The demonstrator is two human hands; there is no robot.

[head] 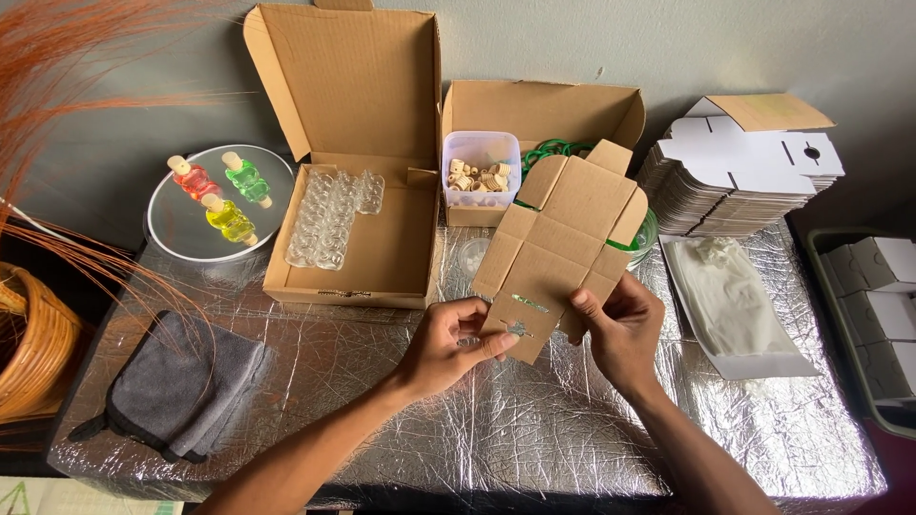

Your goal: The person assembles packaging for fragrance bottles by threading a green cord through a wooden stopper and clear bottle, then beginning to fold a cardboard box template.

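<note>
You look down on a table (572, 448) covered in crinkled silver foil, which fills the lower and middle frame and throws back soft, even light. Behind it, across the top of the frame, runs a plain grey-green wall (534, 38), smooth and bare. At the left edge you see a woven basket (29, 343) beside the table, and rust-coloured dried grass (67, 57) fans across the upper left corner. At the far right, a dark tray (828, 286) sits by the table's edge.
</note>
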